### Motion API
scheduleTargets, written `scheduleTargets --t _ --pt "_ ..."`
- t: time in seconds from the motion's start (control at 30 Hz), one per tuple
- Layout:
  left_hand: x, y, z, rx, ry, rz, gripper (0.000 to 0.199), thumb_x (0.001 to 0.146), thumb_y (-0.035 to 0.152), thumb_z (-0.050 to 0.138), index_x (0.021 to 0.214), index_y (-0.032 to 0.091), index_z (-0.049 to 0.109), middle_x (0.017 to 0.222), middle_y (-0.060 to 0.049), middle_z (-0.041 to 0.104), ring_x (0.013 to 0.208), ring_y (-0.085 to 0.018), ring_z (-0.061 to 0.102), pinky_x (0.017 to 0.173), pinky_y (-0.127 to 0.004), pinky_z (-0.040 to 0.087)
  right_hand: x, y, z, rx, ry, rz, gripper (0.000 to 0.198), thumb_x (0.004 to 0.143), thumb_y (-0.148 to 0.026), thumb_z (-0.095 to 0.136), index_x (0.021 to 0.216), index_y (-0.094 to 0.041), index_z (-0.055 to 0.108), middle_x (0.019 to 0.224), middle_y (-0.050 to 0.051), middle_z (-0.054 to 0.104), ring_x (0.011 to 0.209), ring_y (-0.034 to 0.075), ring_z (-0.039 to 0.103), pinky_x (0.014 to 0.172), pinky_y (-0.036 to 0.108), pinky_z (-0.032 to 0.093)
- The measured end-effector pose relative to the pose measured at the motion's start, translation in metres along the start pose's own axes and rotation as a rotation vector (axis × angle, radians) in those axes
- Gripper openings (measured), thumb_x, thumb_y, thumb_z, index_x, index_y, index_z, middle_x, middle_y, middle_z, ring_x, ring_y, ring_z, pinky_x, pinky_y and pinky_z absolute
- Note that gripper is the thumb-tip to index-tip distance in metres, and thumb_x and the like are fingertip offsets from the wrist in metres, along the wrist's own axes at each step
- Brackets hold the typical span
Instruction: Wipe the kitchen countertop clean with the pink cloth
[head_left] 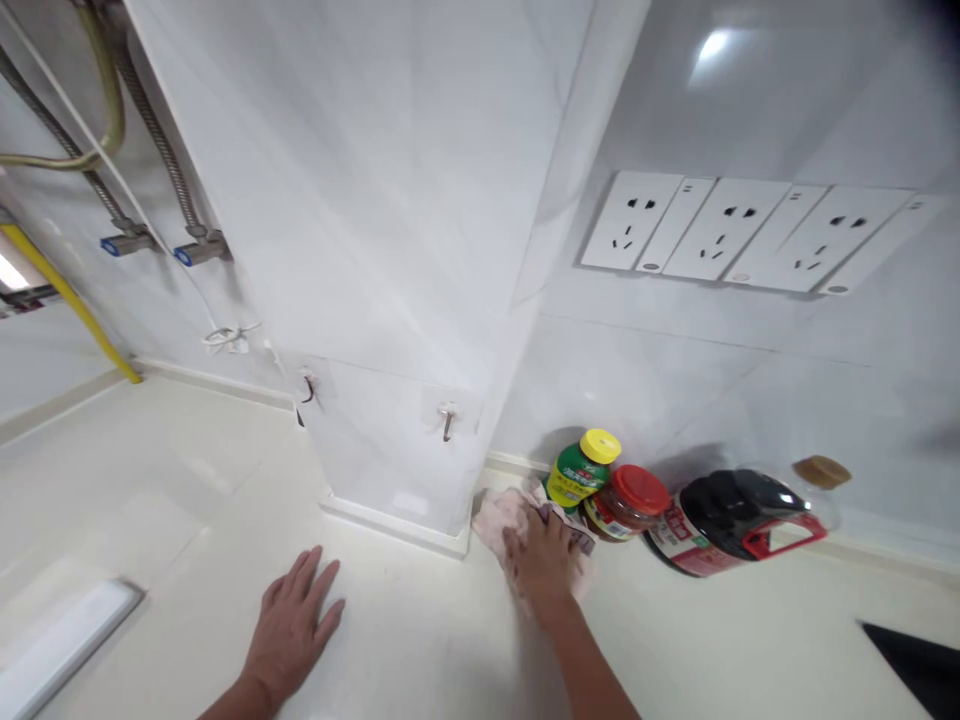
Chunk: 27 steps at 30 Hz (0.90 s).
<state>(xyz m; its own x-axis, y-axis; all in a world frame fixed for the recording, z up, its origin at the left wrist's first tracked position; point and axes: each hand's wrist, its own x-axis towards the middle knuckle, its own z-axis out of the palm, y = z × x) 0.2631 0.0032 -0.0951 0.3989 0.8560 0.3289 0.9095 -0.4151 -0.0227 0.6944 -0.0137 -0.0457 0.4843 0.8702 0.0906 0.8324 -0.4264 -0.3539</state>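
Note:
My right hand (546,560) presses a pale pink cloth (495,515) onto the white countertop (405,640), in the corner where the pillar meets the wall. Its fingers are bent over the bunched cloth. Just beyond the fingertips stands a green bottle with a yellow cap (577,480), close to the cloth. A jar with a red lid (626,503) sits right beside that bottle. My left hand (294,622) rests on the countertop in front of the pillar, fingers stretched out and holding nothing.
A large dark sauce jug (720,525) with a red handle stands against the wall. The tiled pillar (397,250) juts forward, with two small hooks on it. Sockets (750,232) line the right wall. Left are water valves (199,250), a yellow pipe (67,300) and a white bar-shaped object (71,640).

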Motion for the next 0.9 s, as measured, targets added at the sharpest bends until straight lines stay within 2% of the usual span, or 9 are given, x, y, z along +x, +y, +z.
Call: scheduleTargets --t 0.07,0.17,0.3,0.4,0.53,0.63,0.73,0.83,0.9 --pt "0.000 0.000 0.000 0.007 0.011 0.007 0.050 0.097 0.050 0.047 0.140 0.029 0.060 0.155 -0.010 0.053 0.142 -0.030 0.050 0.104 -0.047 0.045 0.014 -0.015 0.018 -0.062 -0.010 -0.011 0.056 0.098 -0.043 0.044 0.146 -0.014 0.051 0.155 0.022 0.041 0.141 0.040 0.037 0.113 0.058 0.029" --pt "0.001 0.001 -0.003 0.012 0.010 0.014 0.049 0.097 0.049 0.047 0.140 0.028 0.061 0.154 -0.011 0.054 0.141 -0.031 0.051 0.104 -0.047 0.045 0.038 -0.040 0.034 -0.040 -0.048 -0.109 0.048 0.097 -0.031 0.044 0.141 -0.016 0.056 0.156 0.018 0.043 0.143 0.035 0.035 0.115 0.051 0.026" --pt "0.003 0.004 -0.009 -0.015 -0.021 -0.005 0.049 0.098 0.048 0.046 0.139 0.028 0.061 0.154 -0.011 0.054 0.142 -0.030 0.050 0.106 -0.047 0.045 0.067 -0.053 0.033 0.003 -0.106 -0.186 0.035 0.091 -0.024 0.051 0.122 -0.021 0.066 0.139 0.012 0.060 0.133 0.030 0.044 0.110 0.045 0.031" --pt "0.004 0.005 -0.011 -0.040 -0.046 -0.026 0.049 0.098 0.048 0.045 0.140 0.027 0.061 0.155 -0.012 0.054 0.143 -0.031 0.049 0.107 -0.048 0.044 0.060 -0.049 0.024 0.027 -0.135 -0.233 0.032 0.087 -0.021 0.053 0.115 -0.024 0.067 0.126 0.008 0.065 0.123 0.026 0.050 0.104 0.039 0.035" --pt "0.005 0.005 -0.010 -0.041 -0.055 -0.034 0.050 0.097 0.049 0.046 0.138 0.026 0.062 0.154 -0.013 0.054 0.143 -0.032 0.049 0.107 -0.049 0.044 0.001 -0.046 0.015 0.028 -0.157 -0.289 0.034 0.084 -0.022 0.054 0.116 -0.021 0.066 0.124 0.009 0.066 0.122 0.029 0.050 0.103 0.042 0.035" --pt "0.006 0.005 -0.009 -0.055 -0.055 -0.038 0.051 0.096 0.049 0.046 0.139 0.026 0.062 0.154 -0.013 0.054 0.143 -0.032 0.048 0.107 -0.049 0.044 -0.072 -0.043 0.019 0.053 -0.187 -0.337 0.032 0.082 -0.027 0.059 0.112 -0.020 0.068 0.134 0.012 0.064 0.124 0.033 0.048 0.105 0.048 0.034" --pt "0.006 0.006 -0.009 -0.072 -0.059 -0.043 0.051 0.097 0.049 0.046 0.139 0.026 0.061 0.155 -0.013 0.053 0.144 -0.032 0.047 0.107 -0.049 0.043 -0.146 -0.037 0.032 0.154 -0.225 -0.399 0.028 0.073 -0.026 0.065 0.101 -0.023 0.069 0.137 0.010 0.064 0.125 0.037 0.050 0.105 0.053 0.037" --pt "0.006 0.006 -0.010 -0.076 -0.067 -0.052 0.051 0.097 0.049 0.045 0.138 0.026 0.062 0.154 -0.014 0.054 0.143 -0.032 0.048 0.107 -0.050 0.043 -0.194 -0.032 0.043 0.325 -0.254 -0.446 0.028 0.064 -0.020 0.066 0.092 -0.024 0.066 0.123 0.009 0.070 0.113 0.035 0.059 0.096 0.049 0.046" --pt "0.006 0.007 -0.011 -0.080 -0.071 -0.057 0.051 0.096 0.049 0.045 0.138 0.026 0.062 0.154 -0.013 0.054 0.143 -0.032 0.049 0.107 -0.050 0.043 -0.201 -0.028 0.041 0.492 -0.270 -0.408 0.019 0.069 -0.022 0.064 0.089 -0.025 0.063 0.099 0.005 0.072 0.093 0.028 0.066 0.081 0.041 0.053"
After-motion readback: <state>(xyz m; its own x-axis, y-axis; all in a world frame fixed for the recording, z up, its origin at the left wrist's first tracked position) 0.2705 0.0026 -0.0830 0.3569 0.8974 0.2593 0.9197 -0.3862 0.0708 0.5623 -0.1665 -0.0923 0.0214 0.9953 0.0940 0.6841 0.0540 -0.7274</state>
